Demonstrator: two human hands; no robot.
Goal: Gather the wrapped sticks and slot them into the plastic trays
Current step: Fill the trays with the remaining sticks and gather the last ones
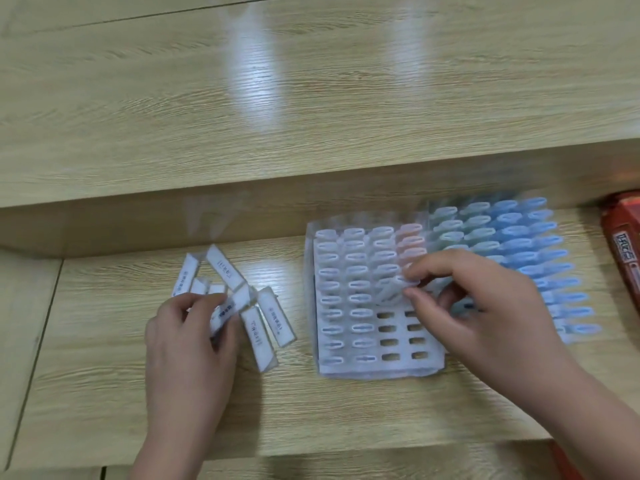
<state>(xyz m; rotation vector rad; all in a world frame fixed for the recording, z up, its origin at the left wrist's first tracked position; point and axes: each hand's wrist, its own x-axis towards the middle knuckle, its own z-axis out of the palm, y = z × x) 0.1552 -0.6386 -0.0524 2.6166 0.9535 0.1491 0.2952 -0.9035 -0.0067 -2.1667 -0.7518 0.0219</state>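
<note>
The right hand [485, 317], right of centre, pinches a clear wrapped stick [393, 289] between thumb and forefinger, holding it tilted over the white tray [374, 371]. Just below its tip lie the empty slots [386, 329] in the tray's lower right part; the other slots look filled. The left hand [188, 341], lower left, curls its fingers round a labelled stick [230, 311] at the edge of the loose pile [258, 332] on the table [311, 410].

Beyond the right hand, toward the right edge, a second tray [550, 271] stands full of blue-tipped sticks, with a red packet [623, 251] just past it.

The tilt is the main risk: pushed down at that angle, the stick would likely catch a slot's rim or knock a neighbour askew. Nothing braces the light tray, so pressure could slide it. The left hand's pull may scatter the crossed pile.
</note>
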